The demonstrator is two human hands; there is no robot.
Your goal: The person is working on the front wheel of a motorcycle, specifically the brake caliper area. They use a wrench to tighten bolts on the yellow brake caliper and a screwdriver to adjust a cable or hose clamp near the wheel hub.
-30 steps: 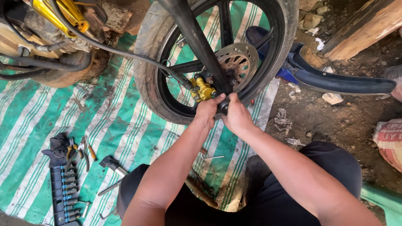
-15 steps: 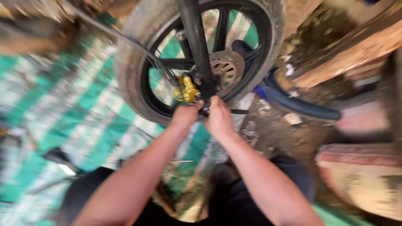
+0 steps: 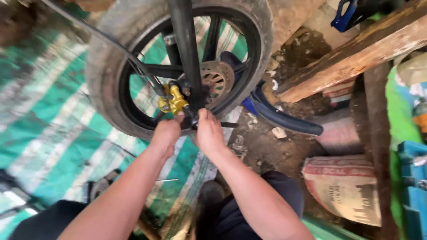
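A motorcycle front wheel (image 3: 106, 66) with a black spoked rim stands upright before me, held by a black fork leg (image 3: 184, 53). A yellow brake caliper (image 3: 173, 100) sits beside the brake disc (image 3: 218, 80). My left hand (image 3: 165, 133) is closed at the bottom of the fork, just under the caliper. My right hand (image 3: 209, 131) grips the fork's lower end beside it, where a thin black rod (image 3: 227, 125) sticks out to the right. What each hand holds is hidden by the fingers.
A green and white striped tarp (image 3: 49, 133) covers the ground on the left. A dark blue mudguard (image 3: 284, 120) lies on the dirt to the right. A wooden beam (image 3: 356, 49) slants at upper right. A printed sack (image 3: 347, 186) lies at right.
The view has swung to the right and closer, showing the sack and beam. Both hands stay together at the bottom of the fork.
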